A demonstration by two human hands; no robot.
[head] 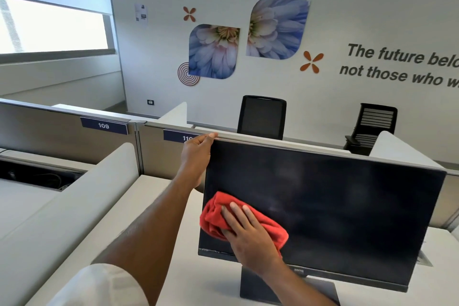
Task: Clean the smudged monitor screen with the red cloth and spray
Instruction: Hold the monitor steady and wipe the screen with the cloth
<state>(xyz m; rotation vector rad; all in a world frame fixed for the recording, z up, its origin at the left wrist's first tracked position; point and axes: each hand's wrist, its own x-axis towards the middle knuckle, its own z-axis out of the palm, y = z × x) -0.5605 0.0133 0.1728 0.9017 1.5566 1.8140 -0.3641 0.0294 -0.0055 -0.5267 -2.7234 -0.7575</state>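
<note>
Pressing too hard low on the monitor (323, 206) risked tipping it back, or merely dragging the haze across its screen. Your left hand (197, 154) clamped its top left corner, arm outstretched; your right hand (248, 233) lay fingers flat, pinning the bunched red cloth (216, 216) against the lower left corner. No spray showed.

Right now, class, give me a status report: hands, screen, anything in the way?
Left hand grips monitor top-left corner. Right hand presses red cloth flat on lower-left screen. Faint smudges remain mid-screen. Spray not in view; nothing blocking.
</note>
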